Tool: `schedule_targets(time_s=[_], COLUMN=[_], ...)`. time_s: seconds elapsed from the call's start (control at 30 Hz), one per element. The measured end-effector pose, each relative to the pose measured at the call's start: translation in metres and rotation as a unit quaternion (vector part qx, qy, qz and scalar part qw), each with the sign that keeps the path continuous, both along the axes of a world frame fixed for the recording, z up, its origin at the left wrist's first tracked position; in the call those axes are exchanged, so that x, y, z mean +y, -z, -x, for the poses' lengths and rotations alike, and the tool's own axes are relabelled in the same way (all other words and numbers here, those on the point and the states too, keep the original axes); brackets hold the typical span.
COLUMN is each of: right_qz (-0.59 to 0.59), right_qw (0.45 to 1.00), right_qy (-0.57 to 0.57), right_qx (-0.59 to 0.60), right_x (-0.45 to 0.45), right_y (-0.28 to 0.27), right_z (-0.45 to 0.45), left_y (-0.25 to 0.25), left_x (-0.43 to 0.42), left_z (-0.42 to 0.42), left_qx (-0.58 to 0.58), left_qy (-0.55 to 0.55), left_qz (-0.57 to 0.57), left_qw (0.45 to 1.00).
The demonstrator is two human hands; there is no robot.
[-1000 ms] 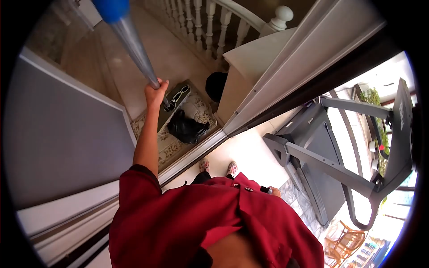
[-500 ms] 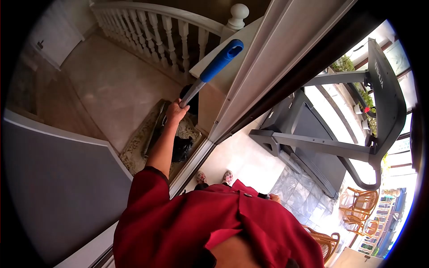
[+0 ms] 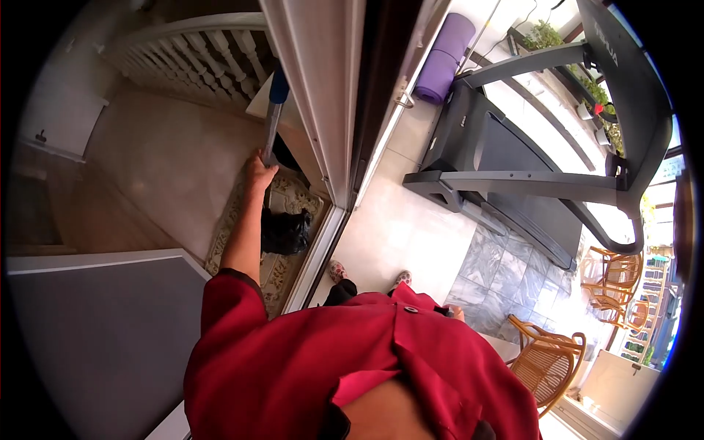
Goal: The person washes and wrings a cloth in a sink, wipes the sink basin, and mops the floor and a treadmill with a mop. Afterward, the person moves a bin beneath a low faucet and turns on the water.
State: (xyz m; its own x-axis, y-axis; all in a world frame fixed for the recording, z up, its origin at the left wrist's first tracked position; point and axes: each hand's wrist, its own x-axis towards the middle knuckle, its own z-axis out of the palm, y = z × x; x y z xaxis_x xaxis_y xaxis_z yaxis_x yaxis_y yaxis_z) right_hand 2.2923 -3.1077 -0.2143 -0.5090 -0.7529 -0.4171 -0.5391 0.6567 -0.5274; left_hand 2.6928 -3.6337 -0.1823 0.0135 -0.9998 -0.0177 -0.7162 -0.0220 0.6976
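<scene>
My left hand (image 3: 261, 172) is closed around a grey metal pole (image 3: 273, 132) with a blue end grip (image 3: 279, 86). It is reached out beyond the door frame, over a patterned rug (image 3: 295, 196); the pole's lower end is hidden. A black plastic bag (image 3: 287, 232) lies on the rug below that forearm. Of my right hand (image 3: 457, 313), only a small part shows past the edge of my red shirt (image 3: 315, 345). Something dark is beside it, and its fingers are mostly hidden.
The door frame (image 3: 315, 95) stands between the two floors. A treadmill (image 3: 506, 154) and rolled purple mat (image 3: 446, 59) are to the right, with wicker chairs (image 3: 546, 363) lower down. A white balustrade (image 3: 198, 55) is at upper left, a grey panel (image 3: 95, 330) at lower left.
My view has shifted right, showing the purple mat and more of the wicker chair. The blue grip is now partly behind the door frame. My left hand still grips the pole.
</scene>
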Motion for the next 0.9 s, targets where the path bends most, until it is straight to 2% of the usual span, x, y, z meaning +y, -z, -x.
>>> schedule_targets(time_s=[0.03,0.1,0.13,0.17,0.23,0.27,0.3,0.33,0.4,0.43,0.5,0.53,0.6,0.67,0.73,0.8,0.83,0.87,0.9], right_qz=[0.018,0.048,0.039,0.03,0.0,-0.005,-0.011,-0.018,-0.055,-0.066,-0.045,-0.032,0.001,0.042,0.082,0.108,0.11,0.112,0.109], right_qw=[1.0,0.999,0.996,0.987,0.995,0.995,0.994,0.993,0.976,0.964,0.959,0.96,0.958,0.944,0.929,0.92,0.914,0.91,0.912], right_qy=[-0.004,0.007,0.048,0.087,0.061,0.057,0.069,0.093,0.181,0.219,0.254,0.256,0.279,0.317,0.354,0.373,0.384,0.392,0.392], right_qx=[0.008,-0.007,-0.067,-0.13,-0.08,-0.081,-0.079,-0.077,-0.108,-0.132,-0.114,-0.105,-0.065,-0.074,-0.075,-0.063,-0.068,-0.072,-0.056], right_x=[-0.008,0.004,0.016,0.027,0.013,0.012,0.025,0.04,0.068,0.084,0.114,0.127,0.147,0.16,0.167,0.17,0.17,0.17,0.171], right_y=[-0.018,0.001,0.024,0.045,0.005,0.002,-0.001,-0.005,-0.007,-0.007,-0.002,0.004,-0.002,-0.014,-0.022,-0.021,-0.024,-0.027,-0.026], right_z=[-0.002,0.016,0.036,0.054,0.06,0.07,0.085,0.097,0.121,0.136,0.166,0.18,0.208,0.238,0.264,0.29,0.303,0.317,0.331], left_y=[0.004,0.015,0.017,0.006,0.02,0.04,0.046,0.067,0.114,0.093,0.053,0.059,0.088,0.151,0.205,0.225,0.165,0.052,0.076], left_x=[-0.004,-0.004,0.0,0.014,0.038,0.052,0.073,0.091,0.127,0.174,0.245,0.258,0.269,0.25,0.221,0.204,0.216,0.252,0.231], left_z=[-0.005,-0.006,-0.008,0.003,0.011,0.013,0.025,0.03,0.047,0.087,0.156,0.181,0.221,0.251,0.29,0.347,0.403,0.487,0.516], left_qx=[-0.014,-0.03,-0.04,-0.118,-0.167,-0.188,-0.156,-0.143,-0.161,-0.044,0.141,0.132,0.019,-0.064,-0.076,-0.063,-0.067,-0.065,-0.065], left_qy=[0.001,-0.008,-0.018,-0.066,-0.114,-0.11,-0.106,-0.075,0.068,0.043,0.1,0.154,0.268,0.373,0.458,0.495,0.421,0.341,0.336], left_qz=[-0.029,-0.003,0.011,0.02,0.081,0.106,0.081,0.03,-0.142,-0.277,-0.479,-0.521,-0.503,-0.432,-0.368,-0.337,-0.371,-0.399,-0.372], left_qw=[0.999,1.0,0.999,0.991,0.976,0.97,0.979,0.986,0.974,0.959,0.86,0.829,0.822,0.819,0.806,0.798,0.825,0.849,0.863])
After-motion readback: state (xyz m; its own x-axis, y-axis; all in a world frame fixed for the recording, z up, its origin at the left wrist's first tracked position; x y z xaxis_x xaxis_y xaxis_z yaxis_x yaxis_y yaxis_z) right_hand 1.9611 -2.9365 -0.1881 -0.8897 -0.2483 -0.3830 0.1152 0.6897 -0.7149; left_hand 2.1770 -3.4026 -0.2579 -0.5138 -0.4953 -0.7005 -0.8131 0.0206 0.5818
